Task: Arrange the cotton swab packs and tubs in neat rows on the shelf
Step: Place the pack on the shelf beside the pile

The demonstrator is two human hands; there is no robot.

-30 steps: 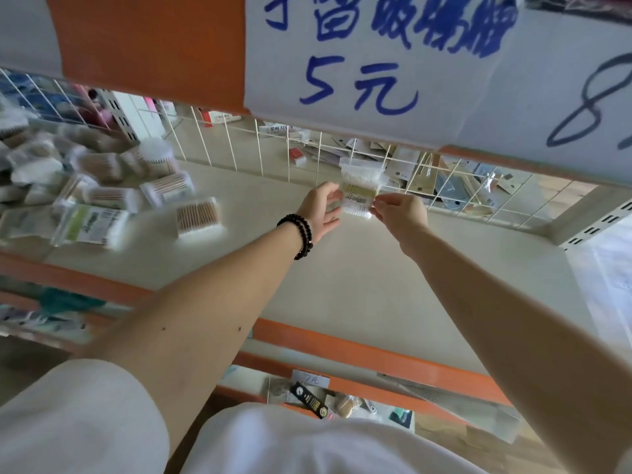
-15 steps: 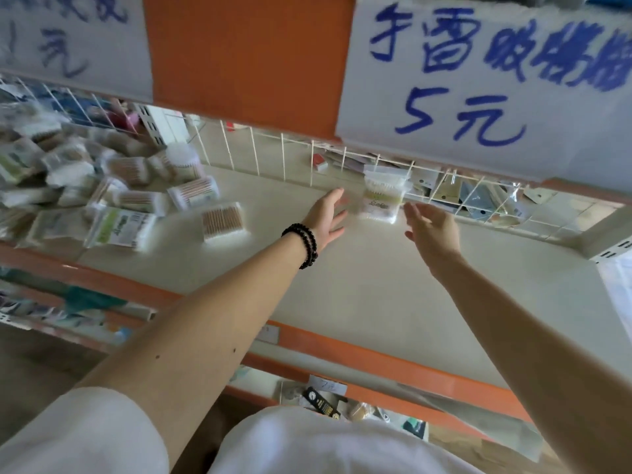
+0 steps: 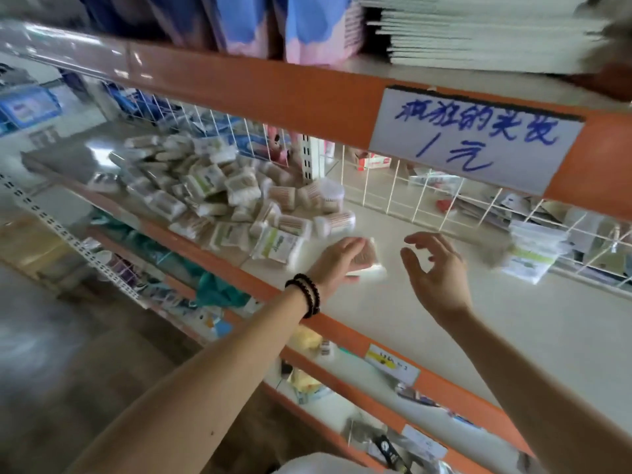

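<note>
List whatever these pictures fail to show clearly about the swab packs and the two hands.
- Head view: print on the pile of swab packs is smeared by motion blur.
- The small pack under the left hand is half hidden by its fingers; whether they grip it is unclear.
- The pack against the wire grid is blurred; its label is unreadable.
- The right hand hovers, holding nothing.

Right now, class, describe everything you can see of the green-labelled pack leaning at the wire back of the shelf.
The green-labelled pack is a clear, soft-looking plastic bag with a white top flap and a white label bearing a green band and dark print, too blurred to read. It stands alone, tilted back against the white wire grid, its bottom edge on the pale shelf. Neither hand touches it; the right hand hovers well short of it.
</note>
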